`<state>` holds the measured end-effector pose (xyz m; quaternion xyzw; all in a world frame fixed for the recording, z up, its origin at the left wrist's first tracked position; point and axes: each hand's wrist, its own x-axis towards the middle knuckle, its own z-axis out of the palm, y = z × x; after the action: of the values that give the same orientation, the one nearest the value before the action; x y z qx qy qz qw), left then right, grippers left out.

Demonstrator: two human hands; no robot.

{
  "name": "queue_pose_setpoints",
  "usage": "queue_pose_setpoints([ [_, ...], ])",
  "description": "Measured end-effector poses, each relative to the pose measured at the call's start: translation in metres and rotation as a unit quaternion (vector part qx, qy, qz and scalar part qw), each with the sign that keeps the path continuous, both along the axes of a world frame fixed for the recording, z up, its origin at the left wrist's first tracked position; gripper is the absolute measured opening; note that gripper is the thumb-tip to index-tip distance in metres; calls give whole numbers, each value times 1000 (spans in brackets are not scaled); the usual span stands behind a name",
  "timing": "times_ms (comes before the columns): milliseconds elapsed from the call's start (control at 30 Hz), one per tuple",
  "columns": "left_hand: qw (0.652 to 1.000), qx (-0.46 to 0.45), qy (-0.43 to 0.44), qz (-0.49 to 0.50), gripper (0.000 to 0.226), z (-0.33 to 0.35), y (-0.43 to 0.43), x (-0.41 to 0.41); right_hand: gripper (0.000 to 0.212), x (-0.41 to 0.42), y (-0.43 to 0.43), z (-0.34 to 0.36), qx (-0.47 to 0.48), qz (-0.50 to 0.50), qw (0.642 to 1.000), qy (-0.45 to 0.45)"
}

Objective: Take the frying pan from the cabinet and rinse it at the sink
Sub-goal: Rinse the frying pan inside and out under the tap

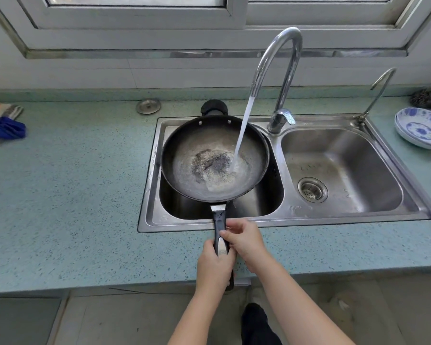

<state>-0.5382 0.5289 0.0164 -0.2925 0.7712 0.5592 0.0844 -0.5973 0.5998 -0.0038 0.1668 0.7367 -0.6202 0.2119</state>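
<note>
While water [242, 130] is pouring from the tall tap [279, 70] into the frying pan [214, 158], a person is holding the pan over the left basin of the steel sink [334, 218], w/ both hands on its black handle [219, 222]. Left hand [214, 267] is gripping the handle's end nr the counter [72, 195] edge; right hand [246, 242] is curling its fingers round the handle just ahead, by the sink's front rim. Water is pooling on the pan's worn, dark-patched base. Blue-and-white plates [421, 130] are sitting on the counter at far right, a cloth [3, 125] at far left.
</note>
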Motion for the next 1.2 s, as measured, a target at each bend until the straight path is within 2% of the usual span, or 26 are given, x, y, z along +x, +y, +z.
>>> queue_pose_setpoints([
  [233, 997, -60, 22, -50, 15, 6, -6, 11, 33, 5, 9, 9, -20, 20, 999, -20],
  [333, 989, -124, 35, -67, 8, 11, -12, 8, 28, 5, 13, 14, -50, 19, 998, -34],
  [467, 972, -212, 62, -86, 24, 16, -14, -10, 23, -3, 25, 23, -52, 20, 998, -20],
  [633, 940, -275, 147, -141, 41, 22, -1, -39, 18, -26, 50, 35, -1, 6, 999, 44],
  [733, 910, -329, 181, -177, 46, 20, 11, -58, 25, -44, 69, 44, 40, 1, 996, 77],
  [833, 890, -363, 184, -207, 40, 22, 26, -82, 32, -66, 90, 51, 89, 5, 990, 110],
  [933, 875, -381, 171, -244, 47, 25, 44, -110, 35, -93, 109, 57, 141, 7, 979, 147],
  [1033, 862, -390, 179, -270, 43, 24, 61, -136, 38, -120, 127, 62, 203, 25, 959, 197],
  [1200, 847, -416, 177, -280, 40, 16, 84, -176, 44, -166, 154, 62, 306, 83, 900, 299],
])
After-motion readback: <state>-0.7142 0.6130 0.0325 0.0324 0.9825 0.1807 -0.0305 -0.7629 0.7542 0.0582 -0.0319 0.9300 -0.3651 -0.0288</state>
